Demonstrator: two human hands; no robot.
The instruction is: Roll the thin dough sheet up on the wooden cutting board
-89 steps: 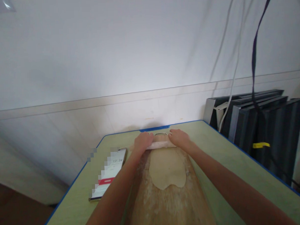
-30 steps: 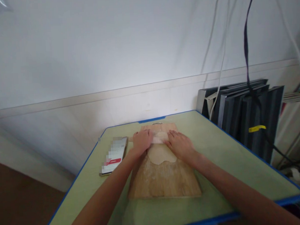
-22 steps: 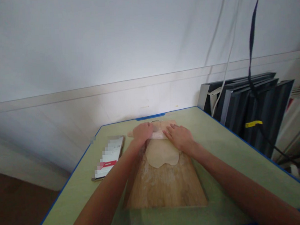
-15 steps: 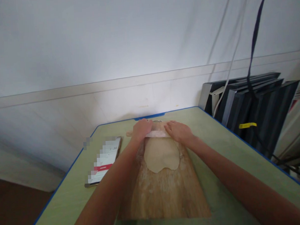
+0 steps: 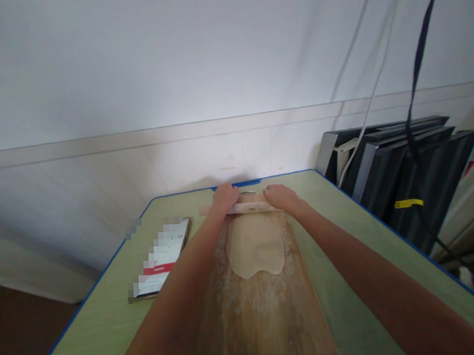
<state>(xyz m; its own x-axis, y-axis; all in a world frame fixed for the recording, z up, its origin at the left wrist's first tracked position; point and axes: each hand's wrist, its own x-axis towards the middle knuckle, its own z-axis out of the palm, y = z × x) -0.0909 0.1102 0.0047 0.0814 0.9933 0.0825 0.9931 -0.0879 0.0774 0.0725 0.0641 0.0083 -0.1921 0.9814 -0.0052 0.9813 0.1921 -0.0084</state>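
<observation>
Rolling pin (image 5: 251, 208) advanced; under left hand (image 5: 225, 197), right hand (image 5: 281, 196); dough (image 5: 255, 244) nearer wearer

Plain whitish wall (image 5: 177, 60), kinda shadowy in spots, pale trim strip (image 5: 160, 136) running across. Blue-edged green table (image 5: 94, 330) just in front, dark brown floor (image 5: 23, 328) bottom left, bunch of dark panels (image 5: 397, 175) off right.

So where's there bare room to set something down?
On the table: on this side of the phone, left of the left forearm; and between the board and right forearm. The board nearer than the dough is free, though floury. Crowded: its far end, with left hand and right hand on the pin.
</observation>
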